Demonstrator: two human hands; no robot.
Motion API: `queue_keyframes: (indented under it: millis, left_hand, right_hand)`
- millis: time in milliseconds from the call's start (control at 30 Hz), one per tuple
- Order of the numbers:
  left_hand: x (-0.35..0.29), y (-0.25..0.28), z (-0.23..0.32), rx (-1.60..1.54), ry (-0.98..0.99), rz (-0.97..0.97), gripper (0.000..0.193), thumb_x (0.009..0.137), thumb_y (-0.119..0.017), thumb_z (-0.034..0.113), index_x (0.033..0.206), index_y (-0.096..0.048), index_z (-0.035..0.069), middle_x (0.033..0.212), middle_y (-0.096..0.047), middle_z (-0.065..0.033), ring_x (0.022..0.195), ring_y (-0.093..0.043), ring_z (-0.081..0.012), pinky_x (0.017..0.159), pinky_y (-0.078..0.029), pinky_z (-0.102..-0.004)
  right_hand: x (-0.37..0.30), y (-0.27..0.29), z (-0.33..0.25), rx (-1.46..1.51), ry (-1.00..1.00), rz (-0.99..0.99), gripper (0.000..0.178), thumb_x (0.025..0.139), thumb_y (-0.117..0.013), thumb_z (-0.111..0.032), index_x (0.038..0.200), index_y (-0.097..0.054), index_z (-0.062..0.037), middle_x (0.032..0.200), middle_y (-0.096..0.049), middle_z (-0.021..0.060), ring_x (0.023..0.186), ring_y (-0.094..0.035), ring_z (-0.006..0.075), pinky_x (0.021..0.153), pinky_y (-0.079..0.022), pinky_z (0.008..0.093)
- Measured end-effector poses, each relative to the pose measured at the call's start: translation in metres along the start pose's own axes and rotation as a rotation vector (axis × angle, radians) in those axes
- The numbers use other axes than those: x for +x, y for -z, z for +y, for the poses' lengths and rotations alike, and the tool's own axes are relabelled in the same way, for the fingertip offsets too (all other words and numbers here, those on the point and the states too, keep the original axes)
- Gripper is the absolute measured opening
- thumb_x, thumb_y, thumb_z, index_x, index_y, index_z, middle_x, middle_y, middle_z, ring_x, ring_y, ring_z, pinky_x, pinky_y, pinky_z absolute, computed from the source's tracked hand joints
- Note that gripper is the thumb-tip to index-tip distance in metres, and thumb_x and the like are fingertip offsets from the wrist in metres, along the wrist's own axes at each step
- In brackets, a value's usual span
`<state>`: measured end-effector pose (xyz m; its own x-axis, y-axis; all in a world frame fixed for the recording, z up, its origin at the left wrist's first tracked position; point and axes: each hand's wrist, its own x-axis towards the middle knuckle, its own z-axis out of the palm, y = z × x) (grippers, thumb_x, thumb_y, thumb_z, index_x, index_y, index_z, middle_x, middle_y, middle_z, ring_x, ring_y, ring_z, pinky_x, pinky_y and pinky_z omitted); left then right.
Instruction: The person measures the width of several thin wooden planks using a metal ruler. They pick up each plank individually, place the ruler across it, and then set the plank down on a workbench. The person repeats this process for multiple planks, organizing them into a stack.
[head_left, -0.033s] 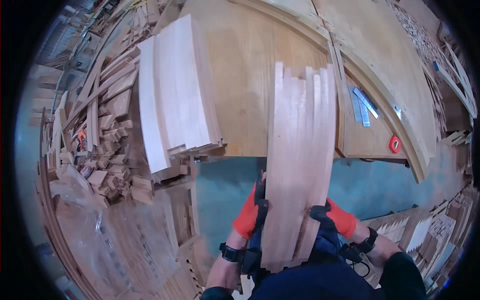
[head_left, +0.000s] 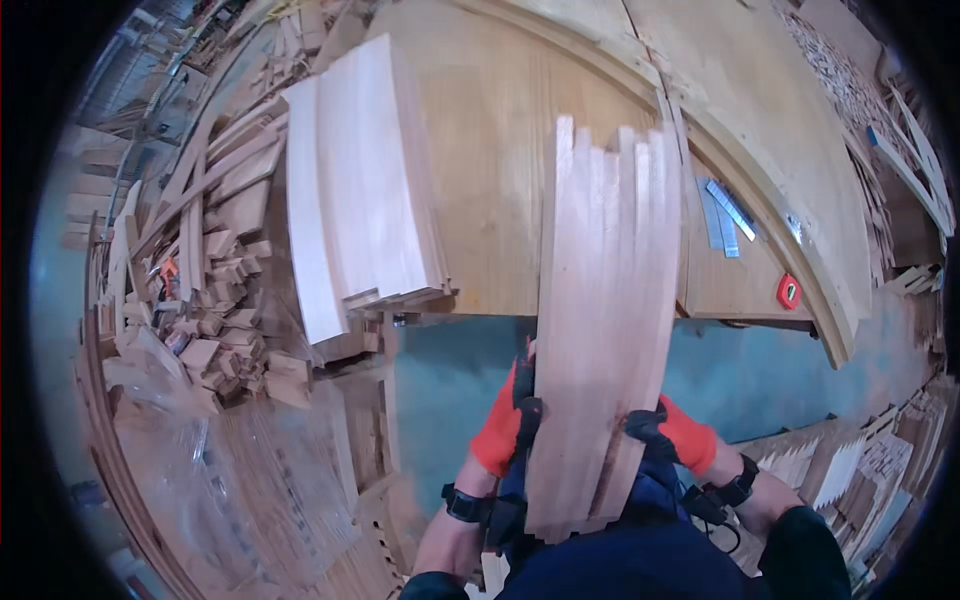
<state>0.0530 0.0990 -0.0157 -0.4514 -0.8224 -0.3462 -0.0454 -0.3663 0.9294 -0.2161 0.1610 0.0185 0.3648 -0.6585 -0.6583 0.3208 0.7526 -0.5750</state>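
Observation:
A bundle of long pale wooden strips (head_left: 605, 300) lies side by side in front of me. Its far part rests over the tabletop and its near end reaches my body. My left hand (head_left: 505, 415), in an orange glove with dark fingers, is closed on the bundle's left edge. From the right edge my right hand (head_left: 680, 432), gloved alike, grips it with the thumb on top. The fingers beneath are hidden. At their far ends the strips are staggered. A stack of wider pale boards (head_left: 365, 180) lies on the table to the left.
The wooden table (head_left: 490, 200) carries a raised curved rail (head_left: 775, 190). Right of the strips lie a metal square (head_left: 722, 220) and a red tape measure (head_left: 789, 291). Wood offcuts (head_left: 225, 350) heap up at left. Plastic-wrapped boards (head_left: 240, 490) lie at lower left, more timber (head_left: 850, 465) at lower right.
The strips' far ends have shifted slightly and sit at different offsets. The view has moved a little, and both hands keep their hold.

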Motion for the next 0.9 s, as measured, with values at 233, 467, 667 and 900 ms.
queue_keyframes:
  millis: [233,467,667,900]
  left_hand:
    - [0.080,0.018,0.062,0.069,-0.390,0.026,0.065,0.103,-0.054,0.041,0.152,-0.036,0.001,0.151,-0.048,-0.0163,0.136,-0.050,-0.0288,0.111,-0.043,-0.0418]
    - [0.158,0.046,0.171,-0.145,-0.414,-0.067,0.066,0.090,-0.070,0.025,0.147,-0.043,0.003,0.140,-0.057,-0.0148,0.126,-0.057,-0.0268,0.105,-0.049,-0.0432]
    - [0.184,0.047,0.094,-0.196,-0.364,-0.083,0.054,0.086,-0.075,0.018,0.133,-0.058,0.001,0.127,-0.065,-0.0136,0.117,-0.063,-0.0245,0.099,-0.052,-0.0408]
    - [0.191,0.031,0.070,-0.150,-0.248,0.031,0.061,0.089,-0.072,0.021,0.142,-0.050,0.000,0.136,-0.059,-0.0145,0.123,-0.058,-0.0241,0.103,-0.048,-0.0398]
  right_hand:
    - [-0.034,-0.023,-0.147,-0.389,0.405,0.027,0.081,0.084,-0.083,-0.015,0.150,-0.038,0.0001,0.133,-0.061,0.0103,0.121,-0.056,0.0155,0.104,-0.046,0.0346]
    - [-0.011,-0.022,-0.250,-0.818,0.867,0.015,0.103,0.071,-0.092,-0.028,0.151,-0.034,0.0001,0.145,-0.052,0.0164,0.134,-0.047,0.0218,0.112,-0.037,0.0380]
    - [0.081,0.050,-0.169,-0.796,0.803,-0.030,0.113,0.067,-0.093,-0.031,0.154,-0.028,-0.0010,0.152,-0.045,0.0194,0.143,-0.041,0.0278,0.118,-0.032,0.0415]
    - [0.085,0.051,-0.172,-0.871,0.739,-0.001,0.111,0.066,-0.094,-0.036,0.151,-0.034,0.0010,0.149,-0.046,0.0225,0.141,-0.042,0.0346,0.117,-0.034,0.0431]
